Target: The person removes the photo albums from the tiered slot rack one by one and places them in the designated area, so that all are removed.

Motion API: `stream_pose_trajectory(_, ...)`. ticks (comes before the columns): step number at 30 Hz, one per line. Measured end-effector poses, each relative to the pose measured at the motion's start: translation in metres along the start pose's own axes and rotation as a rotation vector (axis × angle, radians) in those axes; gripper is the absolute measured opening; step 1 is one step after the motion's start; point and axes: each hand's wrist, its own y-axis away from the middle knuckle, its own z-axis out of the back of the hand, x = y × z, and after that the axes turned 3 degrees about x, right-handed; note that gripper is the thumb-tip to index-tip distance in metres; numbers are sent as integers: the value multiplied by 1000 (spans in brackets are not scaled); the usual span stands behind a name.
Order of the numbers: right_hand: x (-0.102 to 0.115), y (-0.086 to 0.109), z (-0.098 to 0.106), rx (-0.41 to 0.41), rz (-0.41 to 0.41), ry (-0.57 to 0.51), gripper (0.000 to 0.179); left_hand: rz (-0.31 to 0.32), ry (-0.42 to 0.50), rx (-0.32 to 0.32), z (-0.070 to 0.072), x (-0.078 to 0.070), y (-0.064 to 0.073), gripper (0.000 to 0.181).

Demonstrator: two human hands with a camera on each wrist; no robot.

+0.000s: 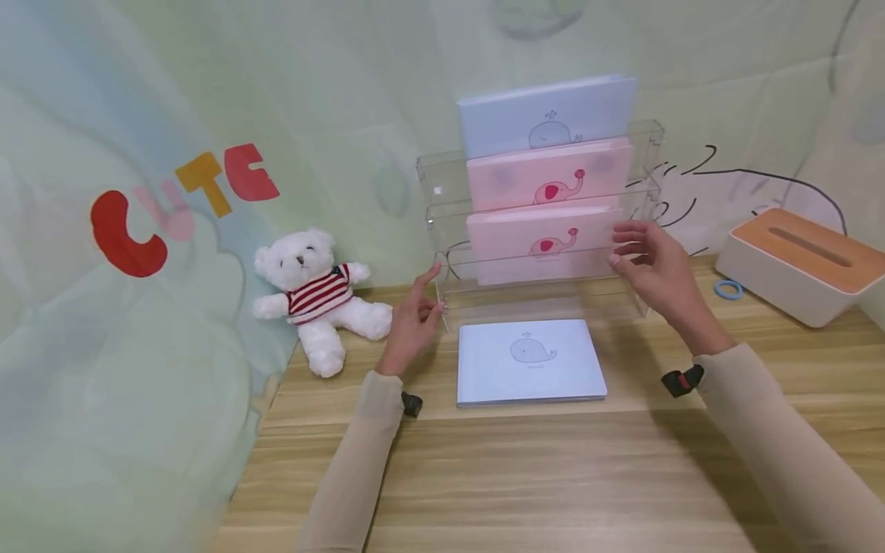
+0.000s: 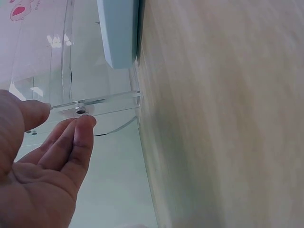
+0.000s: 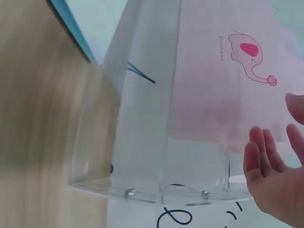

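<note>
A clear acrylic tiered rack stands at the back of the table. My left hand pinches its left side panel, thumb on one face and fingers on the other in the left wrist view. Its top tier holds a pale blue whale notebook; below are a pink elephant notebook and a lower pink elephant notebook. By the lower one's right edge, my right hand has its thumb and fingers apart, fingertips close to the cover. Another whale notebook lies flat before the rack.
A white teddy bear in a striped shirt sits left of the rack. To the right are a blue ring and a tissue box with a wooden lid. A printed curtain hangs behind the table.
</note>
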Motion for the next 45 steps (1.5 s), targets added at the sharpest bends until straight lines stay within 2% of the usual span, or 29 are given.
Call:
stream_pose_trajectory(5, 5, -10, 0, -62, -5, 9, 56, 7, 10, 12, 0, -1, -1, 75)
stream_pose_trajectory(10, 4, -19, 1, -79, -9, 20, 64, 20, 23, 29, 0, 0, -2, 74)
stream_pose_trajectory(16, 3, -26, 2, -83, -2, 37, 68, 6, 8, 29, -1, 0, -2, 74)
stream_pose_trajectory(19, 2, -30, 3, -82, 24, 32, 64, 0, 0, 25, -1, 0, -1, 75)
stream_pose_trajectory(25, 1, -37, 5, -79, 152, 5, 51, -13, -1, 21, 0, 1, -1, 74)
stream_pose_trajectory(30, 2, -47, 8, 10, 234, -74, 43, -34, 0, 22, -1, 2, 0, 73)
stream_pose_trajectory(35, 2, -54, 10, 94, 184, -167, 31, -40, 0, 21, -2, 2, -1, 71)
stream_pose_trajectory(42, -13, -61, -2, 121, 207, -322, 28, -26, -7, 14, 0, 3, -1, 70)
stream_pose_trajectory(45, -16, -62, -7, 108, 218, -348, 30, -23, -4, 14, 0, 4, 0, 71)
